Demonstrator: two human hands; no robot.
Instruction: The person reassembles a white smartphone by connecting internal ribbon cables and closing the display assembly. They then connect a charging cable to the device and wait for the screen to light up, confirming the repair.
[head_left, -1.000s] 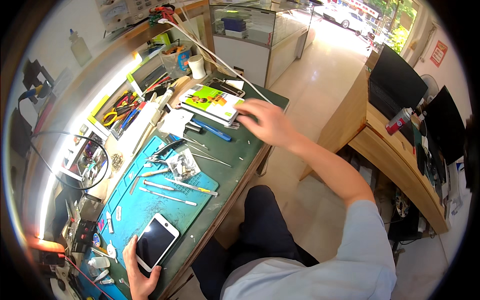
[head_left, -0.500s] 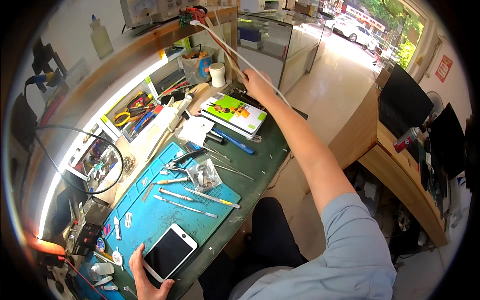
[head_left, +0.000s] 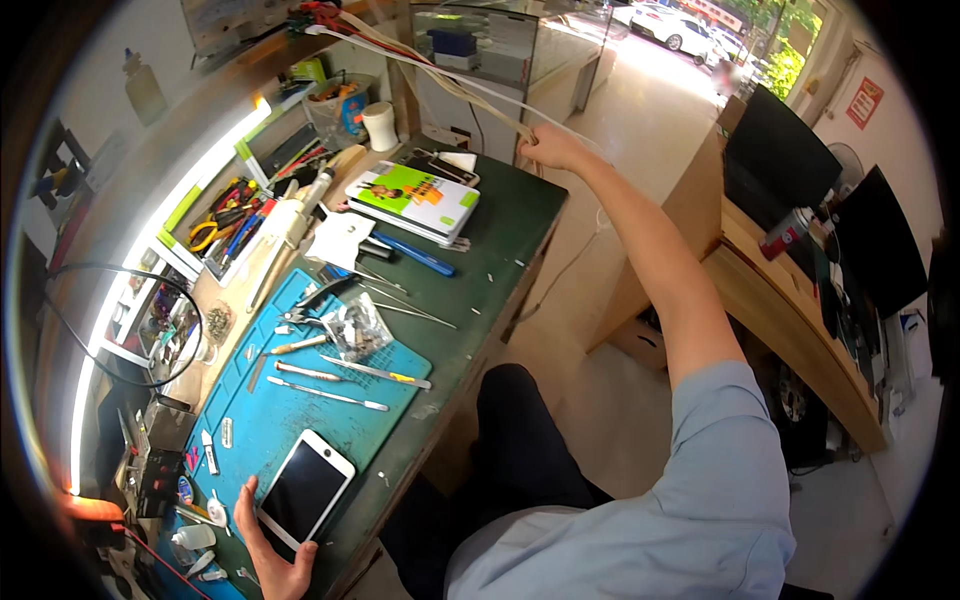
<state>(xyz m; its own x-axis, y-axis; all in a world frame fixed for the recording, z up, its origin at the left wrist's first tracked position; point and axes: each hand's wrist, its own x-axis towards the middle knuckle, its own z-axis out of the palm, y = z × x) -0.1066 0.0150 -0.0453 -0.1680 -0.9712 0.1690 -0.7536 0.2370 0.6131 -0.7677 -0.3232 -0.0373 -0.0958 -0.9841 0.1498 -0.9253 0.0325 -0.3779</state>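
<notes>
Phone and cables.
Left grip was clamped on the phone, which lay just ahead on the counter; right grip was closed round the cables, running off left.

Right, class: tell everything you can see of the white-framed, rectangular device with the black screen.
The white-framed, rectangular device has rounded corners, a black, glassy screen and a dark round spot in its far border. It lies slanted, screen up, at the near edge of the blue rectangular mat. The bare left hand curls around its near left corner. Its underside is hidden.
</notes>
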